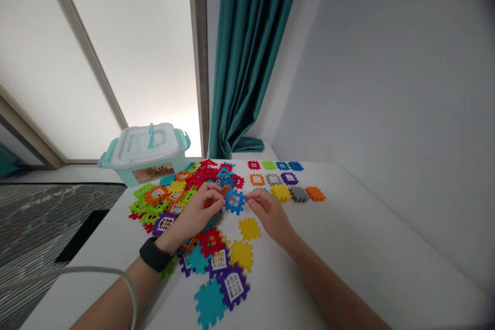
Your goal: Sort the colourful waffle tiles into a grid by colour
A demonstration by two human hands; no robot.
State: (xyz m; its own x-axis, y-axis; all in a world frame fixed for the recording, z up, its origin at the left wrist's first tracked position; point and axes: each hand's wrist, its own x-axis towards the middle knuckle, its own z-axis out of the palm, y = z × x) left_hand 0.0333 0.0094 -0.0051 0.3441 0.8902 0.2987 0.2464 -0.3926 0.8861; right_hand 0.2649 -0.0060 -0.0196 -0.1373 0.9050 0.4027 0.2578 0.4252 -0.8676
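Blue tile (pixel 235 202) between left hand (pixel 198 211) and right hand (pixel 271 215)

Square, no long axis, equally near both. Right pinches one edge; left touches the opposite, its grip unclear. Tile pile (pixel 154 211) lies left; tile rows (pixel 280 193), beyond right.

No readable text, box label (pixel 153 171) too small

The held tile (pixel 234 201), patterned with a window grid, is coloured blue. The pile (pixel 199 178) is mixed in red, orange, lime, purple, turquoise and yellow; the front purple tile (pixel 234 285) is inset with white lattice. The table (pixel 348 227) is finished in white, the curtain (pixel 247 51) in teal, the wristband (pixel 154 254) in black; the floor (pixel 50 216) is streaked with greys
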